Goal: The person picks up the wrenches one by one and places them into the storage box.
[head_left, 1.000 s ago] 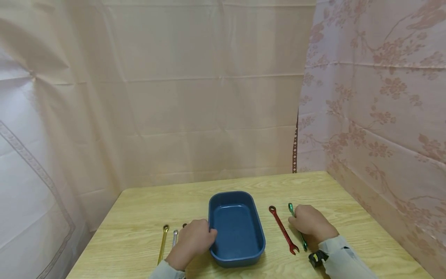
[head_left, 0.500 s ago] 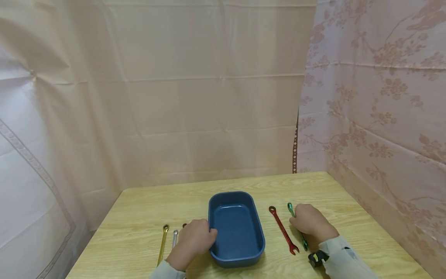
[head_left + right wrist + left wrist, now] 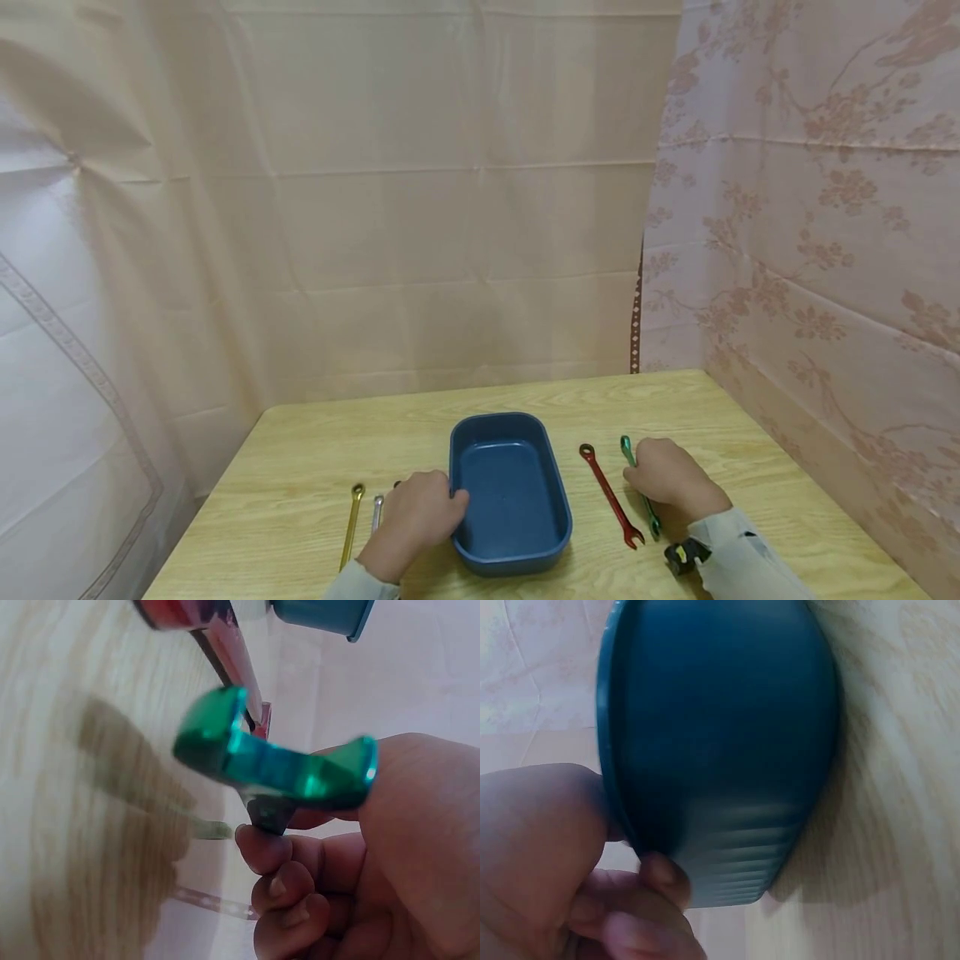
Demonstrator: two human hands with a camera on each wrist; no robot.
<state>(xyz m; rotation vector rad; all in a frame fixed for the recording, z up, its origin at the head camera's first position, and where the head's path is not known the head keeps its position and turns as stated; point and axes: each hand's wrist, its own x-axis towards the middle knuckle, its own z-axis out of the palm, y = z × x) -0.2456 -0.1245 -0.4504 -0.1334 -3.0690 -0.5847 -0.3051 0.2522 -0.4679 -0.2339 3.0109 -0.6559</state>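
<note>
Beside the red wrench (image 3: 610, 493), right fingers (image 3: 283, 883) pinch a green wrench (image 3: 274, 776) while left fingers (image 3: 666, 879) grip a blue tub (image 3: 508, 500).

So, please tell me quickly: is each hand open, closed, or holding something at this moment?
Left hand: closed, holding the blue container by its rim.
Right hand: closed, holding the green wrench.

Wood-grain table (image 3: 315, 442); on it blue bin (image 3: 513, 566), red wrench (image 3: 611, 496) to right, gold wrench (image 3: 351, 525) and silver wrench (image 3: 377, 515) to left.
</note>
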